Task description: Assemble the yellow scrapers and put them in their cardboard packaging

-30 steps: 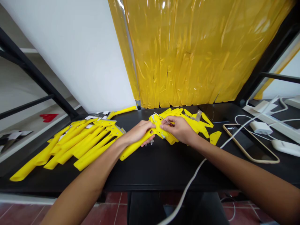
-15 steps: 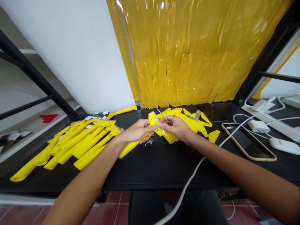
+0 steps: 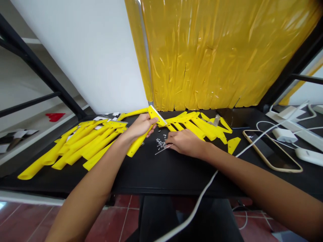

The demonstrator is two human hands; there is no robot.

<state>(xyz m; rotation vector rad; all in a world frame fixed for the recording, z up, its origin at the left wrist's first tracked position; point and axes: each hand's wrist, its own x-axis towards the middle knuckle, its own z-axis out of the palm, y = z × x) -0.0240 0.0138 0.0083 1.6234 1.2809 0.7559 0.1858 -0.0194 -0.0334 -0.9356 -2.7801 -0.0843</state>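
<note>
screws and nuts lie loose in a small heap on the black desk, between the person's two hands. the left hand is closed around a yellow scraper, gripping it near where the handle meets the head; a pale metal strip runs along the head's far edge, and the handle slants down toward the near left. the right hand is low, just beside the heap, bent around a thin metal rod that sticks out leftward along the near side of the screws; whether it also pinches a screw or nut cannot be told.

on the left, piled scrapers lie overlapping, handles toward the near left. on the right, beyond the right hand, yellow pieces overlap in a loose spread, with a triangular piece near the right forearm. farther right are a phone in a pale case, a white adapter and a white cable that passes beneath the right forearm and on past the desk's near edge. yellow film hangs behind the desk.
</note>
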